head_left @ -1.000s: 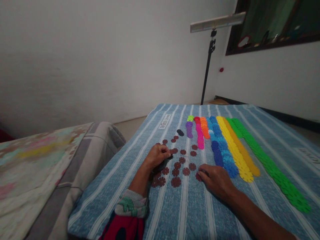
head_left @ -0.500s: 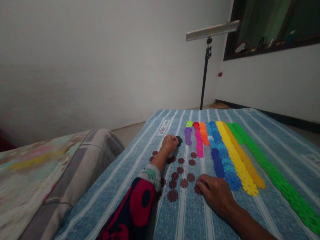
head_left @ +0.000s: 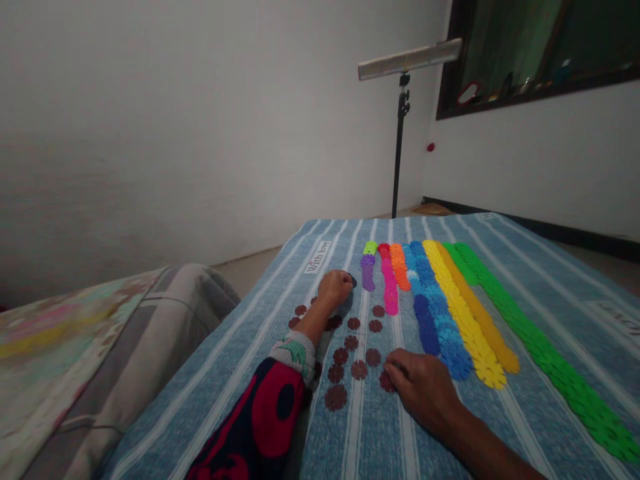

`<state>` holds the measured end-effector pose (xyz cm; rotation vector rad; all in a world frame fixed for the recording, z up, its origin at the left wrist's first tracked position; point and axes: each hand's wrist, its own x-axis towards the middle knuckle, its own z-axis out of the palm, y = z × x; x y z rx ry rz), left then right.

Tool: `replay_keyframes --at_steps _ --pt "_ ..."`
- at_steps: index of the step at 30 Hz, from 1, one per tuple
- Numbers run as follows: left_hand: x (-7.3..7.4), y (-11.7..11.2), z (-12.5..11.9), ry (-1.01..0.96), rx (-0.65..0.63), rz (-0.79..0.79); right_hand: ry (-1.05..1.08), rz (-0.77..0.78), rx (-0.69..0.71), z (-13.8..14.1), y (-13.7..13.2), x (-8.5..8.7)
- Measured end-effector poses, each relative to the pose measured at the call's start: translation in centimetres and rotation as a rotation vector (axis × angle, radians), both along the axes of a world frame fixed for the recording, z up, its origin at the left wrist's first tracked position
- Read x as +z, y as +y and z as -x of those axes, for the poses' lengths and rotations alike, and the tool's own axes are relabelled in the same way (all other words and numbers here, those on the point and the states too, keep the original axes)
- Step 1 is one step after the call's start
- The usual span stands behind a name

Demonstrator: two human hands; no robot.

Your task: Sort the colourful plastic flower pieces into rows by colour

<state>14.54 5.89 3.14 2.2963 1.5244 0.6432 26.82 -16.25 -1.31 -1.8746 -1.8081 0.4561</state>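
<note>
My left hand reaches far forward over the cloth, its fingers pinched on a black notched plastic disc, mostly hidden by the fingertips. Closer to me, my right hand has its fingers drawn together at the edge of a brown notched disc. Between and around both arms, several loose brown discs lie flat and scattered. Right of them run overlapping rows of discs: a purple row, a pink row, an orange row and a dark blue row.
Longer yellow and green rows extend along the right side of the striped blue cloth. A padded seat with a patterned cover stands at left. Behind is a black stand bearing a long light bar.
The view has turned slightly right, so everything sits further left. Less of the black disc shows beside my left fingers. My right hand stays by the same brown disc.
</note>
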Motion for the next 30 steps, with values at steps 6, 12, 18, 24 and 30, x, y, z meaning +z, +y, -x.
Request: replay_keyframes --at_steps 6,12,18,24,30 --pt "-0.1 -3.5 -0.8 0.112 -0.239 0.080 -0.022 0.024 -0.016 0.1 0.1 0.6" --pt "0.4 -5.5 -2.7 0.299 -0.216 0.124 -0.001 0.018 -0.020 0.0 0.1 0.8" --pt "-0.6 -4.8 -3.5 0.214 -0.179 0.203 -0.006 0.012 -0.011 0.0 0.3 0.6" --pt "-0.8 -4.2 -2.1 -0.163 -0.143 0.344 -0.006 -0.001 -0.014 0.0 0.3 0.6" --pt "0.0 -5.6 -1.0 -0.152 -0.246 0.451 -0.002 -0.001 -0.021 0.0 0.4 0.6"
